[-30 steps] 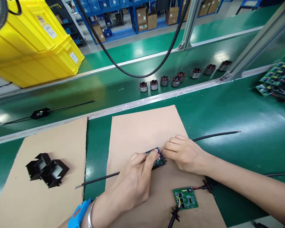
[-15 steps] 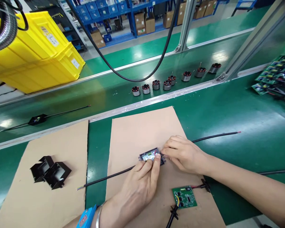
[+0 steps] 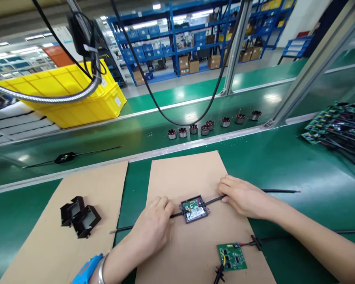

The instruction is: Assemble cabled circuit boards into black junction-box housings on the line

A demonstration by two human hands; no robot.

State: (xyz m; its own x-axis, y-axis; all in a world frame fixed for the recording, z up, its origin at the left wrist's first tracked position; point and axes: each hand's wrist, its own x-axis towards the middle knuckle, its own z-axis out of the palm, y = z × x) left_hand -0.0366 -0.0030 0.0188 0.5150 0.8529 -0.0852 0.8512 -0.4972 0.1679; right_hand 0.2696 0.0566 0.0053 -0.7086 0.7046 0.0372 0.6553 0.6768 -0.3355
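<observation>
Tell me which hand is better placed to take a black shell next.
Left hand, I'd judge: it is nearer the black shells, while the right hand is beyond the cased board. Each hand holds a cable, so the left would likely need to let go first.

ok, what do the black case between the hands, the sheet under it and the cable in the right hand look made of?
Case: probably moulded plastic, black; thin walls, small tabs on the ends.
Sheet: likely cardboard; matte tan face, straight-cut edges.
Cable: black jacket, rubber or plastic, can't tell which; reddish wire shows at its far end.
</observation>
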